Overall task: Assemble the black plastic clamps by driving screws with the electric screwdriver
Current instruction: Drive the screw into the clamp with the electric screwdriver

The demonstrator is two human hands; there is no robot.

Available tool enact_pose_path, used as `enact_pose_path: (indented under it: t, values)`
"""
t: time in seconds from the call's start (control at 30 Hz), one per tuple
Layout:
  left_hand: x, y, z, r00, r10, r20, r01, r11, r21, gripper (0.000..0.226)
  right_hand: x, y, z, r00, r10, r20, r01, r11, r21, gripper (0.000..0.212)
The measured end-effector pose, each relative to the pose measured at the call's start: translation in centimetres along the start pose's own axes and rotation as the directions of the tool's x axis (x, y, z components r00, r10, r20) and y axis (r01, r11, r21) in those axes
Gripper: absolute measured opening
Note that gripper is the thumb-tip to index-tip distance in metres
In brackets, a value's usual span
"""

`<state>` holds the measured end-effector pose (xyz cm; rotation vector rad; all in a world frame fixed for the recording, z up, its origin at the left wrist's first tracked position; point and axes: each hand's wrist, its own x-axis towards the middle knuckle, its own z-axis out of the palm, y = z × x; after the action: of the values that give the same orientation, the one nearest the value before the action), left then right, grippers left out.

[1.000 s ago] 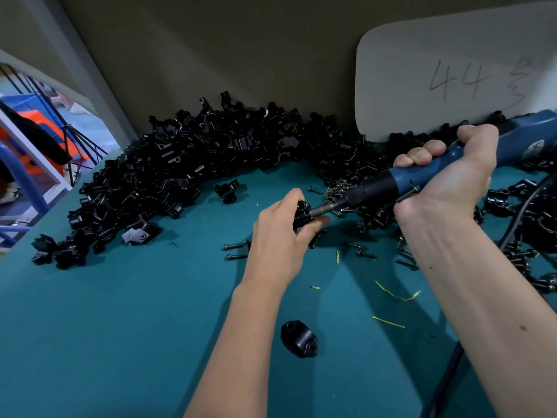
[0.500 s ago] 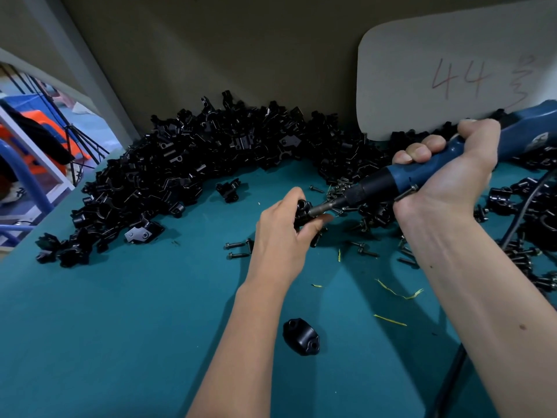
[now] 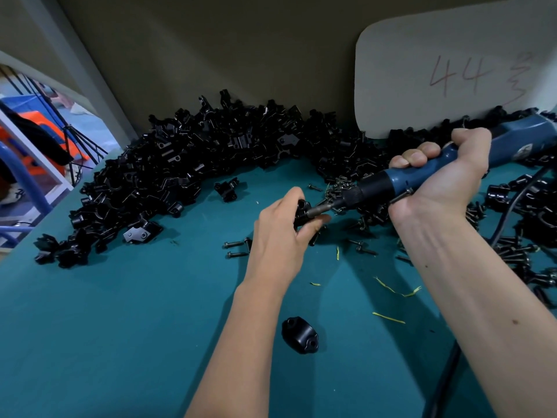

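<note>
The left hand (image 3: 280,233) holds a small black clamp (image 3: 302,211) above the green tabletop (image 3: 120,327). Its grip is closed around the clamp, with the thumb under it and the fingers curled on top. The right hand (image 3: 440,179) has a tight grip on the blue electric screwdriver (image 3: 422,173). The fingers wrap all the way around the handle. The screwdriver lies almost flat and points to the left. Its metal tip (image 3: 319,210) touches the end of the clamp.

A big pile of black clamp parts (image 3: 196,164) sits at the back of the tabletop, along the wall. More black parts (image 3: 530,212) lie on the right side. Loose screws (image 3: 236,248) lie on the tabletop just left of the left hand, and a heap of screws (image 3: 339,188) sits behind the tip. One black clamp piece (image 3: 300,335) lies alone near the front, between the two arms. A white board (image 3: 452,64) with "44" on it leans on the wall. A black cord (image 3: 512,206) runs down the right side.
</note>
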<state>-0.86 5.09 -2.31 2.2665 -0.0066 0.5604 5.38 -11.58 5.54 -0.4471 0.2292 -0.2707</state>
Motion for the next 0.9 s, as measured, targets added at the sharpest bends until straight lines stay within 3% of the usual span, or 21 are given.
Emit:
enact_pose_path:
  t: [0.2,0.3,0.57,0.77,0.9]
  values:
    - [0.09,0.22,-0.03,0.999,-0.005,-0.032,0.005,1.0,-0.004,0.05,-0.05,0.06,0.12,1.0,-0.005,0.015,0.005,1.0,0.007,0.028]
    - [0.06,0.32,-0.15,1.0,-0.004,-0.03,0.004,1.0,0.011,0.048,0.11,0.29,-0.04,1.0,-0.005,-0.027,0.005,1.0,0.012,0.034]
    - [-0.07,0.65,-0.61,0.995,0.069,-0.077,-0.061,0.993,0.105,0.04,0.13,0.79,-0.55,0.99,-0.014,-0.143,0.016,1.0,0.015,0.022]
    - [-0.13,0.56,-0.02,0.995,-0.019,-0.103,0.031,0.993,0.111,0.045,-0.04,0.83,-0.07,0.99,-0.086,-0.112,0.086,0.996,0.001,0.023]
    - [-0.16,0.71,-0.23,0.991,0.007,-0.136,0.012,0.991,0.137,0.043,-0.07,0.87,-0.06,0.991,-0.068,-0.117,0.069,0.998,0.007,0.023]
